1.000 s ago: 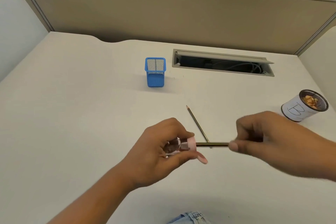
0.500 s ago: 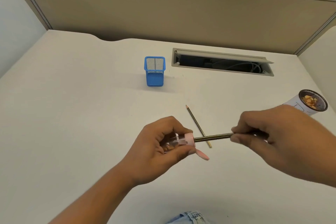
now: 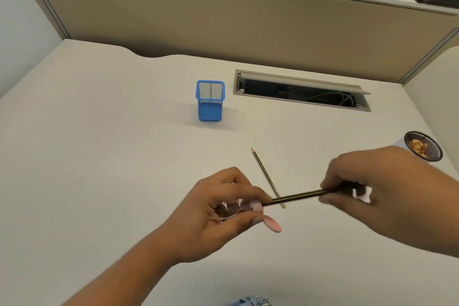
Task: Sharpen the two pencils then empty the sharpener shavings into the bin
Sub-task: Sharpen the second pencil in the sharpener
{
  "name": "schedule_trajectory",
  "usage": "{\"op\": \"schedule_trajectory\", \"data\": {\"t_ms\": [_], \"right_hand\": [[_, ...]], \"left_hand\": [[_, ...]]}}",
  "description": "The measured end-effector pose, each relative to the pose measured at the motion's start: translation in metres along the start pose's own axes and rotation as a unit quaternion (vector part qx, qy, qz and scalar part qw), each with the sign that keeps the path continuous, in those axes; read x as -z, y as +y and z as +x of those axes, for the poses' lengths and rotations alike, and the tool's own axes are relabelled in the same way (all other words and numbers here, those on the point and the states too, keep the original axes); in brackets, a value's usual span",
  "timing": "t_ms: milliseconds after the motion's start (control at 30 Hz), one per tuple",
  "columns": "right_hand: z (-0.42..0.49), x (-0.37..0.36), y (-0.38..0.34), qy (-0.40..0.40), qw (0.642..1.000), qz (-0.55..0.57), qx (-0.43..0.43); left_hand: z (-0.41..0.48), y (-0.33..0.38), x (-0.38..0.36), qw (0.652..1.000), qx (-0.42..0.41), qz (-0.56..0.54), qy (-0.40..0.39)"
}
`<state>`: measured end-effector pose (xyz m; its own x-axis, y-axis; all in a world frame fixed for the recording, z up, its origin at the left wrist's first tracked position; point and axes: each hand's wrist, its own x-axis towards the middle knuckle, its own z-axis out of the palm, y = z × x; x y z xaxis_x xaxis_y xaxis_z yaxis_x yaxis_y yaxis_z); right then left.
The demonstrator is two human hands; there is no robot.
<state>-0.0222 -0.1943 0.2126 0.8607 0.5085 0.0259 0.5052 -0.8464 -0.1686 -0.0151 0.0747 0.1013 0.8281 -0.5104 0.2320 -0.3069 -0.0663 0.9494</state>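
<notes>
Left hand (image 3: 218,208) over desk (image 3: 99,156) (beige partition (image 3: 248,27))

1 head view, angled forward-down, close over desk (image 3: 99,156)

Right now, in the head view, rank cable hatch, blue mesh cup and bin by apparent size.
1. cable hatch
2. blue mesh cup
3. bin; the right hand partly hides it, so its rank is unsure.
</notes>
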Motion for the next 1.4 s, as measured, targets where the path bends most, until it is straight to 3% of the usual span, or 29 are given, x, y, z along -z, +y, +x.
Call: {"op": "schedule_trajectory", "data": {"t_ms": [100, 167, 233, 300, 367, 400, 433, 533, 600, 667, 733, 800, 867, 933, 967, 1033, 1100, 1200, 1300, 1400], "right_hand": [[0.0, -0.005, 0.006, 0.118, 0.974, -0.153, 0.118], [-0.001, -0.009, 0.006, 0.157, 0.961, -0.166, 0.158], [-0.005, -0.013, 0.003, 0.136, 0.972, -0.129, 0.144], [-0.004, -0.013, -0.007, 0.046, 0.999, -0.029, -0.003], [0.001, -0.009, -0.011, -0.066, 0.965, 0.156, -0.201], [0.001, -0.011, -0.008, -0.096, 0.94, 0.215, -0.248], [-0.001, -0.015, -0.002, -0.1, 0.938, 0.224, -0.243], [-0.003, -0.011, -0.004, -0.064, 0.972, 0.156, -0.162], [-0.005, -0.007, -0.002, -0.008, 0.998, 0.041, -0.039], [-0.007, -0.011, 0.006, 0.079, 0.987, -0.07, 0.119], [-0.006, -0.015, 0.009, 0.13, 0.964, -0.126, 0.194], [-0.006, -0.017, 0.002, 0.102, 0.979, -0.1, 0.142], [-0.001, -0.014, -0.01, -0.026, 0.994, 0.084, -0.062], [0.002, -0.013, -0.01, -0.145, 0.913, 0.291, -0.245], [0.001, -0.015, -0.007, -0.183, 0.889, 0.328, -0.263], [0.002, -0.016, -0.005, -0.189, 0.907, 0.294, -0.237], [-0.002, -0.014, -0.004, -0.125, 0.949, 0.232, -0.175], [-0.001, -0.007, 0.0, -0.027, 1.0, 0.007, 0.012], [0.004, -0.002, 0.005, 0.109, 0.964, -0.149, 0.189], [0.004, -0.005, 0.001, 0.151, 0.951, -0.167, 0.212]], "left_hand": [[0.0, -0.001, -0.003, 0.999, 0.004, -0.032, 0.026], [0.0, -0.002, -0.004, 0.999, 0.003, -0.041, 0.035], [0.0, -0.003, -0.005, 0.998, 0.009, -0.041, 0.039], [-0.001, -0.004, -0.004, 0.999, 0.014, -0.026, 0.029], [-0.001, -0.005, -0.005, 1.0, 0.007, 0.011, 0.004], [-0.001, -0.005, -0.006, 1.0, 0.002, 0.024, -0.01], [-0.001, -0.005, -0.006, 0.999, 0.001, 0.027, -0.016], [-0.001, -0.005, -0.005, 1.0, 0.019, -0.003, 0.011], [-0.003, -0.005, -0.005, 0.998, 0.03, -0.037, 0.028], [-0.005, -0.004, -0.008, 0.996, 0.034, -0.072, 0.039], [-0.007, -0.002, -0.01, 0.994, 0.031, -0.085, 0.059], [-0.009, -0.002, -0.01, 0.995, 0.022, -0.066, 0.072], [-0.01, -0.004, -0.006, 0.998, 0.003, -0.013, 0.059], [-0.009, -0.005, -0.003, 0.999, -0.013, 0.039, 0.029], [-0.009, -0.005, -0.003, 0.999, -0.013, 0.046, 0.018], [-0.007, -0.005, -0.001, 0.999, -0.002, 0.032, 0.015], [-0.007, -0.005, 0.001, 1.0, 0.013, 0.009, 0.027], [-0.008, -0.005, -0.002, 0.998, 0.029, -0.036, 0.035], [-0.008, 0.0, -0.005, 0.995, 0.031, -0.082, 0.052], [-0.005, 0.003, -0.002, 0.995, 0.014, -0.078, 0.068]]}}
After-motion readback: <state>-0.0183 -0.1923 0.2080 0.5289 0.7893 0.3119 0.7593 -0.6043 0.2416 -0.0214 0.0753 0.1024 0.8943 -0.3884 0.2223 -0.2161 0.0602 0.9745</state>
